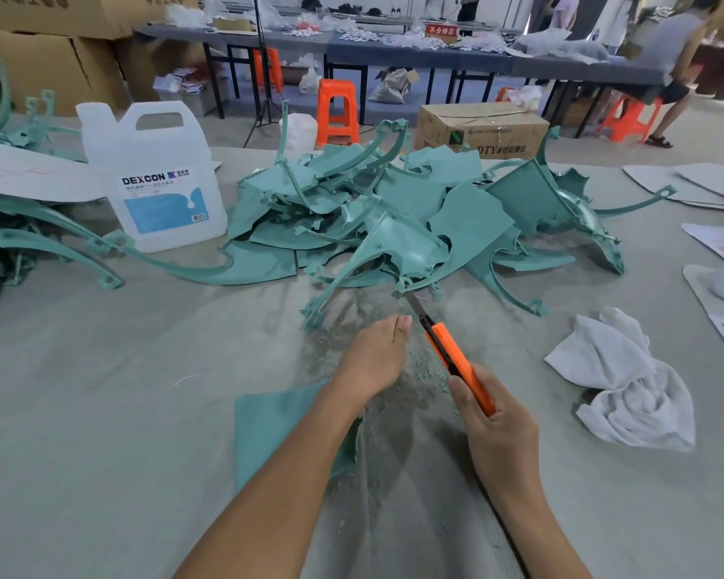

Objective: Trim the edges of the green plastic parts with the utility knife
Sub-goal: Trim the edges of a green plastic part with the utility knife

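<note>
Head view: trimming is under way. The right hand (494, 415) grips the one orange knife (456, 361), its blade tip at the near edge of the green parts (393, 227), a heap past counting on the worktop (101, 411). The left hand (377, 353) reaches beside the blade; I cannot tell its grip. The next move likely calls for steadying that part. One jug (155, 177) stands far left and one cloth (627, 382) lies right.

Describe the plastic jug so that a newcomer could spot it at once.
Start at the big heap of green plastic parts in the middle of the grey work surface. Just left of it stands a translucent white jug with a moulded handle. Its blue-and-white DEXCON label and upright shape set it apart from the flat green pieces around it.
</note>
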`<state>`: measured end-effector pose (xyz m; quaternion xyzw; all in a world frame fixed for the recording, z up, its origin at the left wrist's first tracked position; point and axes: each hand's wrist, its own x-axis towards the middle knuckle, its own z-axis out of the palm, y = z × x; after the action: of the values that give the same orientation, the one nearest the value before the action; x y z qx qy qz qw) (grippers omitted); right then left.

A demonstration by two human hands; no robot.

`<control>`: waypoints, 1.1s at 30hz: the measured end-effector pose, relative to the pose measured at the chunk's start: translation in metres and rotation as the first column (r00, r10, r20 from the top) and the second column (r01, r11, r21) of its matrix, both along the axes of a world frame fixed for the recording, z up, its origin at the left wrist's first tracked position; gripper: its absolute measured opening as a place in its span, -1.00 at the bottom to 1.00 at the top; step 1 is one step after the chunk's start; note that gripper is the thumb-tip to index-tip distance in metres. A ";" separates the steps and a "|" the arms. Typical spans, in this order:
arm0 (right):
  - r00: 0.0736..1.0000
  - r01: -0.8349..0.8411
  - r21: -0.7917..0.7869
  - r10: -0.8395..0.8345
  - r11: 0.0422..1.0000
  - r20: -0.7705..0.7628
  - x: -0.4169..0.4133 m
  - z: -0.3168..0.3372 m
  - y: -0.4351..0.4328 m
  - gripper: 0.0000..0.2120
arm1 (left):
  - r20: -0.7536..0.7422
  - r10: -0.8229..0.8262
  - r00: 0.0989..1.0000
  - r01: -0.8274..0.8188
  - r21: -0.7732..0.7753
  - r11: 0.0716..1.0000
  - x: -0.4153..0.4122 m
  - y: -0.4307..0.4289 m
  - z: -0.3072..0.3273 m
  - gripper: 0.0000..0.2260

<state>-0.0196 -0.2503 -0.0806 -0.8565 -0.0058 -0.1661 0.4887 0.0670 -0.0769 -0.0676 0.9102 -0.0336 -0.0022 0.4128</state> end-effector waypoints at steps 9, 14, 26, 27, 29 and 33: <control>0.995 0.099 0.028 -0.100 0.995 0.009 0.003 0.000 -0.002 -0.97 | 0.018 0.018 1.000 -0.019 0.034 0.999 0.000 -0.002 -0.006 -0.56; 0.998 0.061 0.026 -0.061 0.998 0.000 0.003 -0.002 0.000 -0.96 | 0.072 0.013 0.997 -0.021 0.113 0.993 -0.001 -0.002 -0.012 -0.56; 0.970 0.217 0.355 -0.242 0.909 0.026 0.005 -0.005 -0.004 -0.77 | -0.033 0.060 0.998 -0.049 0.256 0.965 -0.055 0.054 0.049 -0.46; 0.970 0.204 0.376 -0.238 0.904 0.045 0.003 -0.002 -0.003 -0.75 | -0.057 0.116 0.992 -0.092 0.321 0.943 -0.071 0.060 0.046 -0.45; 0.970 0.175 0.394 -0.228 0.902 0.090 0.000 0.002 -0.001 -0.78 | -0.082 0.204 0.976 -0.137 0.497 0.857 -0.105 0.066 0.035 -0.36; 0.979 0.126 0.325 -0.170 0.937 0.112 -0.003 -0.001 -0.002 -0.77 | -0.105 0.262 0.959 -0.145 0.611 0.778 -0.146 0.069 0.016 -0.09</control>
<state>-0.0224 -0.2520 -0.0814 -0.7515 0.0518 -0.2601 0.6041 -0.0789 -0.0083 -0.0512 0.9876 0.1059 -0.0518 0.1038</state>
